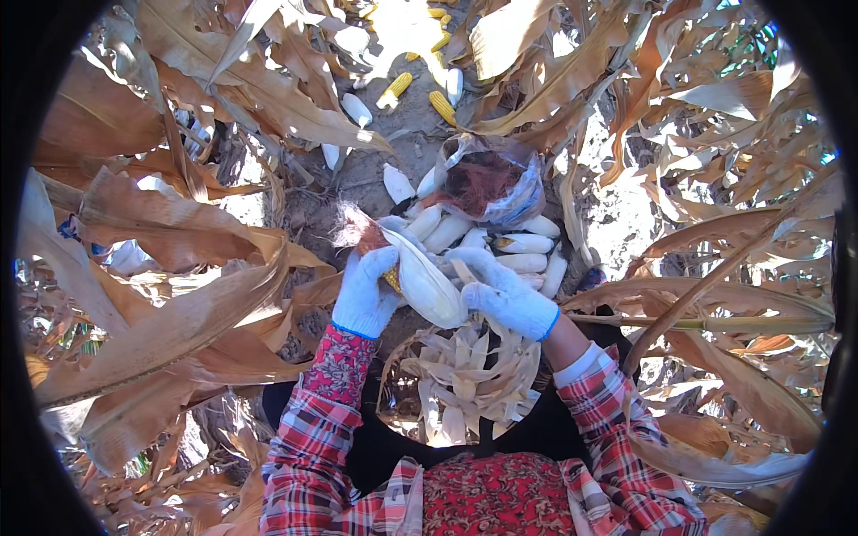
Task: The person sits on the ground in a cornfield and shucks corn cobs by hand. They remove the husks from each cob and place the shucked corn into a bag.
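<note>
Both my hands wear white knitted gloves with blue cuffs. My left hand (366, 289) is closed around an ear of corn (423, 281); yellow kernels show beside the palm, and brown silk sticks out above it. The ear's pale husk slants down to the right, towards my right hand (506, 292), whose fingers and thumb pinch a strip of husk. Just beyond the hands, several pale husked ears (523, 262) lie in a pile on the soil. Against the pile stands an open plastic bag (526, 201) with reddish-brown corn silk (484, 175) inside.
Loose husks (472, 368) are heaped between my legs. Yellow ears (442, 107) and white ears (356, 110) are scattered on the ground farther ahead. Dry corn leaves (161, 335) crowd in from the left, and a bent stalk (724, 264) with more leaves reaches in from the right.
</note>
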